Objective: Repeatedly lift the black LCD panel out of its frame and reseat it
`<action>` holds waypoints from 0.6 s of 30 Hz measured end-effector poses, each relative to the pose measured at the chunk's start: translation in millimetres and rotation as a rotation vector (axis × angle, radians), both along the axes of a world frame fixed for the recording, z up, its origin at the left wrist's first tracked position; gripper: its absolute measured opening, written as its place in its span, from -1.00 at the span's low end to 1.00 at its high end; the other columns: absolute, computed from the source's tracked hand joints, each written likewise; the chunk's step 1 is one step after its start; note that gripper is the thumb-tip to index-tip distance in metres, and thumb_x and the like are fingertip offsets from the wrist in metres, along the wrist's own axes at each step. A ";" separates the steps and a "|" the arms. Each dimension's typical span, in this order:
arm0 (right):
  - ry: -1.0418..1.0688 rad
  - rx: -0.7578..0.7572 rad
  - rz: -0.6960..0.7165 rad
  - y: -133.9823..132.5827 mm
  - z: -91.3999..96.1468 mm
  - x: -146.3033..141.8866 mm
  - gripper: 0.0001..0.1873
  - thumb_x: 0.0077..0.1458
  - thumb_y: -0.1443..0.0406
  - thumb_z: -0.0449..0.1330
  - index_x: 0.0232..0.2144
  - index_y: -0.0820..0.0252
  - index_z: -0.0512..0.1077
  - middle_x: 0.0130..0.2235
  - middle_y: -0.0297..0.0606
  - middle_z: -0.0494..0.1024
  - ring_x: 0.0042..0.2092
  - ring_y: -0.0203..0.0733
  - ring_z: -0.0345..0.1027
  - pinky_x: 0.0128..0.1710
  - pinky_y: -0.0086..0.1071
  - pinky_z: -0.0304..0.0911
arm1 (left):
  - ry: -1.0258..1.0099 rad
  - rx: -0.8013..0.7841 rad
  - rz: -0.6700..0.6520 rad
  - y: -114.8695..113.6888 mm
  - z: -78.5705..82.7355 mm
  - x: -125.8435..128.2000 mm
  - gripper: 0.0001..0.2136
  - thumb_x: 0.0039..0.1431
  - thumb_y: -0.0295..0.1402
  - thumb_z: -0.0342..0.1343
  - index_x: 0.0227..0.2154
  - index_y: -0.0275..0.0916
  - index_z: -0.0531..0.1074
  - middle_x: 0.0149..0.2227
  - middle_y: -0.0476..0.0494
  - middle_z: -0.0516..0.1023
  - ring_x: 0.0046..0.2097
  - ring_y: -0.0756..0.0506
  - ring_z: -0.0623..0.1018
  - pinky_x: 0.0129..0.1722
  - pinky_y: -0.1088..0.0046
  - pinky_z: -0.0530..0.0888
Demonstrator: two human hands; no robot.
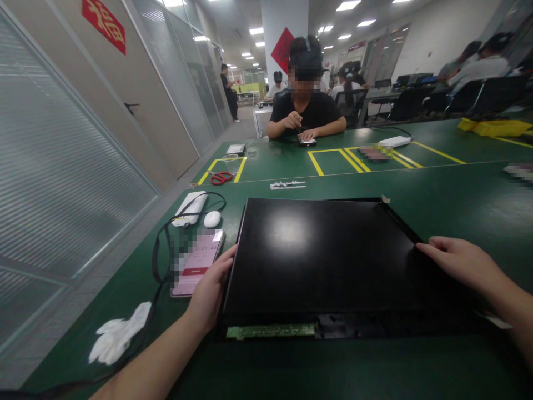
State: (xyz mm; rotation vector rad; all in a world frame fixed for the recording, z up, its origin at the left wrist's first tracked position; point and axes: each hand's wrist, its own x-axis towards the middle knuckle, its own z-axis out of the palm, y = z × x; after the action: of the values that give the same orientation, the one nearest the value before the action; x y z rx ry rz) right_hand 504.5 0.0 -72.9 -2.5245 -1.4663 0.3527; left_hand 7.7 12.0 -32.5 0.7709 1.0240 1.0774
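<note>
Black plastic meets the fingers of both hands. The right hand (464,261) has its thumb and forefinger brought together on the right rim of a shallow frame (387,328), with the other fingers curled beneath. The left hand (210,291) lies against the left edge; its fingertips are hidden there, so I cannot tell how firmly they hold.

Between the 2 hands is a dark, glossy screen (325,255), lying face up over the frame on the green table (333,366). A green circuit strip (270,331) shows along the near edge.

My reading is that the step in hand is steadying or lining up the screen and frame. The next move calls for even support on 2 sides, so the panel doesn't twist or slide; I can't tell if it is fully seated.

Just left are a phone (200,261), a small white case (212,219), a white power bank (190,208), a black strap (155,266) and a crumpled white cloth (119,336). Farther off lie red-handled scissors (221,178) near a clear cup (230,163). Across the table, 1 co-worker (308,114) in black bends over a small device (307,141).
</note>
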 end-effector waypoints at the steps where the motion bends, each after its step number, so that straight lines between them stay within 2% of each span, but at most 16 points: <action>1: 0.024 -0.050 -0.011 0.3 1.0 -0.6 -0.55 0.01 -0.12 0.02 -0.66 0.01 0.35 -0.56 -0.28 0.51 -0.43 -0.03 0.46 -0.44 -0.23 0.25 | -0.025 0.015 -0.011 -0.4 -0.4 -0.2 -0.55 0.09 -0.20 0.28 0.06 -0.18 0.59 0.01 -0.13 0.69 0.11 -0.36 0.60 0.09 0.17 0.53; 4: 0.038 -0.076 -0.020 1.0 2.4 -1.4 -0.55 0.02 -0.13 0.00 -0.64 0.01 0.34 -0.53 -0.26 0.53 -0.38 0.01 0.47 -0.39 -0.20 0.26 | 0.038 0.113 -0.050 -1.7 -4.4 -4.5 -0.47 0.07 -0.10 0.31 0.09 -0.18 0.57 0.10 -0.16 0.64 0.21 -0.42 0.50 0.20 0.09 0.45; 6: 0.037 -0.064 -0.011 0.8 2.6 -1.6 -0.54 0.01 -0.14 0.00 -0.64 0.01 0.33 -0.53 -0.26 0.51 -0.38 0.01 0.46 -0.39 -0.20 0.26 | 0.157 0.204 -0.057 -2.1 -9.0 -9.2 -0.42 -0.02 -0.17 0.41 0.12 -0.13 0.55 0.21 -0.14 0.55 0.28 -0.43 0.42 0.27 0.09 0.37; 9: 0.037 -0.070 -0.008 -0.2 3.0 -1.8 -0.54 0.01 -0.14 -0.01 -0.64 0.02 0.32 -0.54 -0.25 0.50 -0.40 0.01 0.45 -0.40 -0.20 0.25 | 0.266 0.268 -0.043 -1.6 -16.4 -14.7 -0.38 -0.07 -0.20 0.46 0.12 -0.08 0.54 0.32 -0.12 0.43 0.35 -0.43 0.32 0.34 0.05 0.27; 18: -0.002 -0.058 0.010 1.5 5.2 -3.8 -0.55 0.02 -0.12 -0.01 -0.65 0.02 0.30 -0.54 -0.23 0.51 -0.41 0.01 0.45 -0.41 -0.21 0.25 | 0.331 0.291 -0.018 0.8 -26.8 -19.9 -0.33 -0.08 -0.13 0.45 0.16 -0.08 0.52 0.31 -0.19 0.43 0.43 -0.45 0.16 0.39 -0.04 0.12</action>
State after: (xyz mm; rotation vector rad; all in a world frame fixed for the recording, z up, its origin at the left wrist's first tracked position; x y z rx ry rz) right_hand 500.7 1.5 -67.8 -2.5643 -1.4908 0.4004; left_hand -12.2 12.8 -59.3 1.2227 1.1464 1.1200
